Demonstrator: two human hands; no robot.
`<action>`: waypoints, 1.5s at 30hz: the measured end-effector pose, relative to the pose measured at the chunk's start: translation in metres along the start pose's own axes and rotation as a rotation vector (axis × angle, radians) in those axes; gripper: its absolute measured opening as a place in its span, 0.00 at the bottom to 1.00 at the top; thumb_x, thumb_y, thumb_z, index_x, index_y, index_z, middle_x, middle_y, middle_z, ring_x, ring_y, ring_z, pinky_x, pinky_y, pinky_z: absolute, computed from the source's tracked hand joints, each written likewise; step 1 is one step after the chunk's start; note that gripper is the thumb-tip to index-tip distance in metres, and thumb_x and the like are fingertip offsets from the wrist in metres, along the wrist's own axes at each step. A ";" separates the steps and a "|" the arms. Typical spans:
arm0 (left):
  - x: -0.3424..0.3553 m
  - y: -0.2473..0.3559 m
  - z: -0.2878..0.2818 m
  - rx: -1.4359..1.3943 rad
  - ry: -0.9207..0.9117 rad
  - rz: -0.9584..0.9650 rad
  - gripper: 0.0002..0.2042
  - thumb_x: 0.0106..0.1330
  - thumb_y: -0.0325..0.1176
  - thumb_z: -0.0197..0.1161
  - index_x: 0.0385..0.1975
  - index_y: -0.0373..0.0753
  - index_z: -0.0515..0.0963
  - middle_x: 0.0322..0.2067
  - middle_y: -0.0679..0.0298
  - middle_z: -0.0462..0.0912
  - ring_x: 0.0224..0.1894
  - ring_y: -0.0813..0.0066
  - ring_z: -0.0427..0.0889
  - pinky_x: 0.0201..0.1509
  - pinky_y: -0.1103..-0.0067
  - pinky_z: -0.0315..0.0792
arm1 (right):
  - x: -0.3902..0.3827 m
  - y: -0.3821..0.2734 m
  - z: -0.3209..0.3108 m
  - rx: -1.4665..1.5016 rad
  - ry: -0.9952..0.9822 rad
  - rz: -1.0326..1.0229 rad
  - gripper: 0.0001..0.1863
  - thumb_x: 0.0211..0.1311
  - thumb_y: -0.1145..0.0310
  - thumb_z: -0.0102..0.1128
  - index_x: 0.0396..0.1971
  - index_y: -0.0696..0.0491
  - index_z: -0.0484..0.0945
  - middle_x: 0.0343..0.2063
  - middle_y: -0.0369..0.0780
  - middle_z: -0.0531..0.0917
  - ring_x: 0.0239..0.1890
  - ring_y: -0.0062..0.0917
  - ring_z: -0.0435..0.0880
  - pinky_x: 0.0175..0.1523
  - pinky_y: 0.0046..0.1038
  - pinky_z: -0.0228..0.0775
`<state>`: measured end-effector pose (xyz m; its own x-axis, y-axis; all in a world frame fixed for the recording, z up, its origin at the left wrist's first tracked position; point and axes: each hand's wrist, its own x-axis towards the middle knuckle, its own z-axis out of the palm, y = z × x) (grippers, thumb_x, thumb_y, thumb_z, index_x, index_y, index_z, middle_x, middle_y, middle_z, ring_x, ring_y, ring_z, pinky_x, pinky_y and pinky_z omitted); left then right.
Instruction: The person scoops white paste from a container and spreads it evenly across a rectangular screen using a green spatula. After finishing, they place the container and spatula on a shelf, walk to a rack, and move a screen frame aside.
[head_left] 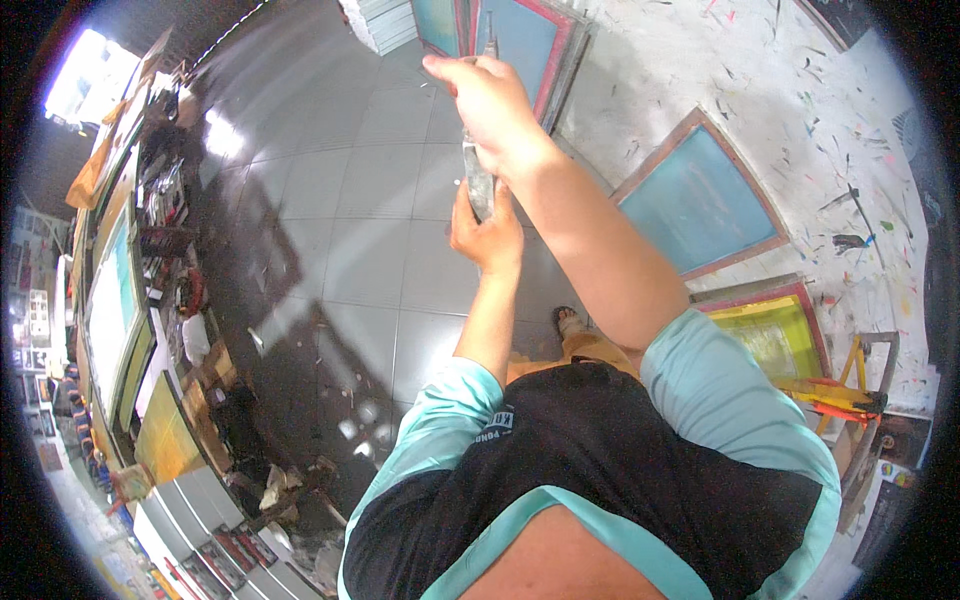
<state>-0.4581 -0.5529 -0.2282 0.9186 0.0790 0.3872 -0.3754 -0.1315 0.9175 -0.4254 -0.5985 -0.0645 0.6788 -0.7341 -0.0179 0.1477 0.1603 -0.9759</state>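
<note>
In front of me I hold a long, narrow tool with a greyish, partly see-through body (479, 192) and a thin metal tip (490, 42). I cannot make out its exact kind. My right hand (492, 105) is closed round its upper part, the thumb pointing left. Closer to me, my left hand (487, 238) grips the lower end, thumb and fingers on either side of the body. The palms and parts of the fingers hide the middle of the tool.
Against the paint-marked white wall (660, 75) lean blue screen frames (705, 200) and a yellow one (765, 335). A yellow-and-orange object (830, 397) sits beside them. Cluttered shelves with more frames (115, 285) line the left. Grey tiled floor (365, 255) lies below.
</note>
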 end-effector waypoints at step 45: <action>-0.048 0.001 0.239 -0.117 -0.861 -0.011 0.07 0.62 0.26 0.51 0.30 0.30 0.75 0.28 0.63 0.79 0.34 0.79 0.75 0.41 0.83 0.68 | -0.151 0.065 -0.553 -0.242 0.925 -0.164 0.12 0.48 0.75 0.57 0.10 0.54 0.68 0.10 0.29 0.66 0.15 0.12 0.61 0.21 0.18 0.50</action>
<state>-0.4731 -0.7926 -0.2679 0.6784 -0.7015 0.2182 -0.3326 -0.0285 0.9426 -0.9161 -0.8419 -0.2454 -0.1861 -0.9807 0.0596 -0.0322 -0.0545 -0.9980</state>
